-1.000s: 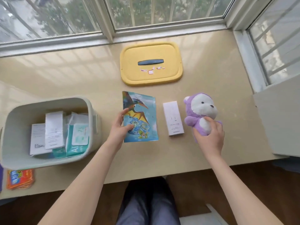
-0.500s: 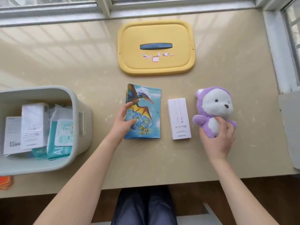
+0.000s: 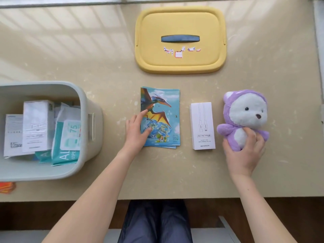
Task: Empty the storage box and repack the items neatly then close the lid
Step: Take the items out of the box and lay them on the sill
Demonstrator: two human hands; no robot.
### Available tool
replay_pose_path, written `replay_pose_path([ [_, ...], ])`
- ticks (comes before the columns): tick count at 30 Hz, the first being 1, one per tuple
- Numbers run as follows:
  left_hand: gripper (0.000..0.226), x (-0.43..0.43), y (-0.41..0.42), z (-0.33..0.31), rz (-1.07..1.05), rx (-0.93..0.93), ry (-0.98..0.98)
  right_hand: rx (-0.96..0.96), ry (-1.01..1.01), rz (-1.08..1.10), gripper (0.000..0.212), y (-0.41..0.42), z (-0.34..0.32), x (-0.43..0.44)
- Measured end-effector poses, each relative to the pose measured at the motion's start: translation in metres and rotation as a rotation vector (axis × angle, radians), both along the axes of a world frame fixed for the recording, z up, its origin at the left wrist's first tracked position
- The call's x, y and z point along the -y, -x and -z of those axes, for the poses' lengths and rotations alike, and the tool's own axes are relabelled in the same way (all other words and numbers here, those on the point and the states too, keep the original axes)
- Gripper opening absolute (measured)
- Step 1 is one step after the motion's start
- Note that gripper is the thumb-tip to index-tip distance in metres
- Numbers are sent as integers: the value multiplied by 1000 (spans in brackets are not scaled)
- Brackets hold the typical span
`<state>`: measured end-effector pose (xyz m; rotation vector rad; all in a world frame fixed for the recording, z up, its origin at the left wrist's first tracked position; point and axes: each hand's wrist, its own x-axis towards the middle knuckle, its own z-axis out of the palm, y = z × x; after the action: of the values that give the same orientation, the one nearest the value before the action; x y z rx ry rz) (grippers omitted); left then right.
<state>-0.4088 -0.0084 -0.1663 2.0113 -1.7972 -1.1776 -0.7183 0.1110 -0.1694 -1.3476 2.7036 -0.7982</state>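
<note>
Emptying looks half done to us: the box at the left holds wipes. Our left hand rests spread fingers on the booklet, the lid lying off behind it and a carton beside it; our right hand curls its fingers round the plush.

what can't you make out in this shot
Head view only:
- Storage box: left side cut off by the frame edge; whatever lies under the white cartons and wipes packs is hidden.
- Orange packet: mostly covered by the box, cut by the edge.
- Plush toy: lower body hidden by the right hand.
- White cable box: small print too small to read.
</note>
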Motion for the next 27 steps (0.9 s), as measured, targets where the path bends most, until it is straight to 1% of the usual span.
replay_pose_path([
  [5,63,-1,0,7,23,76,54,22,8,7,59,1,2,4],
  [8,61,-2,0,9,23,127,68,66,-6,13,64,1,1,8],
  [13,60,1,-1,10,43,140,53,130,-12,31,70,-4,0,8],
  [17,58,1,2,1,20,132,34,183,-55,38,70,-6,-6,8],
  [20,53,1,9,-22,7,114,83,215,-95,49,63,-7,-24,8],
  [23,47,0,15,-62,98,91,207,182,-91,56,57,-9,-60,8],
  [27,40,-9,23,-140,226,43,404,133,5,-91,55,-13,-127,13],
])
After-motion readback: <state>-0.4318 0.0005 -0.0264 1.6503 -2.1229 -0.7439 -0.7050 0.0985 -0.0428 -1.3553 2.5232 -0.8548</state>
